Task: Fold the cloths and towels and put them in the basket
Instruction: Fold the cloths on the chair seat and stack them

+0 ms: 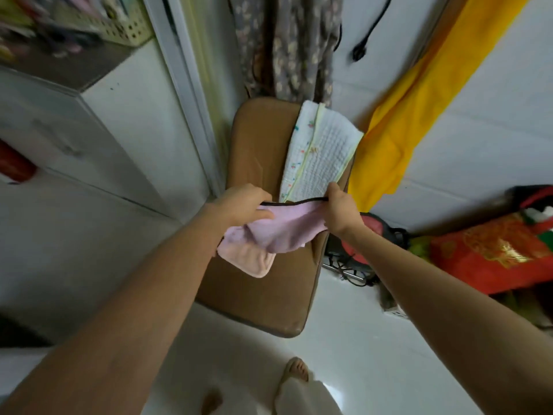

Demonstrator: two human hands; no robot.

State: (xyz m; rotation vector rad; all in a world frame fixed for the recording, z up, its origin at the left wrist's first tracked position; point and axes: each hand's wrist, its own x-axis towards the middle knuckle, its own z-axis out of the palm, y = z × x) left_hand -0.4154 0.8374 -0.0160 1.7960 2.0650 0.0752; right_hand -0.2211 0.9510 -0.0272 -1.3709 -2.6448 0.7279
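Midframe, the left hand [239, 202] and right hand [341, 208] each pinch the dark-trimmed top edge of a soft pink cloth [269, 232], stretched between them above a brown padded tabletop [254, 139]. Beside it, a folded white waffle-weave towel [320, 151] lies upper right.

I hold a pale pink cloth [281, 229] with a dark trimmed edge. Beyond it lies a white waffle-textured towel [321, 154] with pale yellow piping and tiny coloured motifs, on a tan-brown bench [260, 283]. Right of the bench hangs bright yellow fabric [416, 94]; behind it, grey floral fabric [287, 46].
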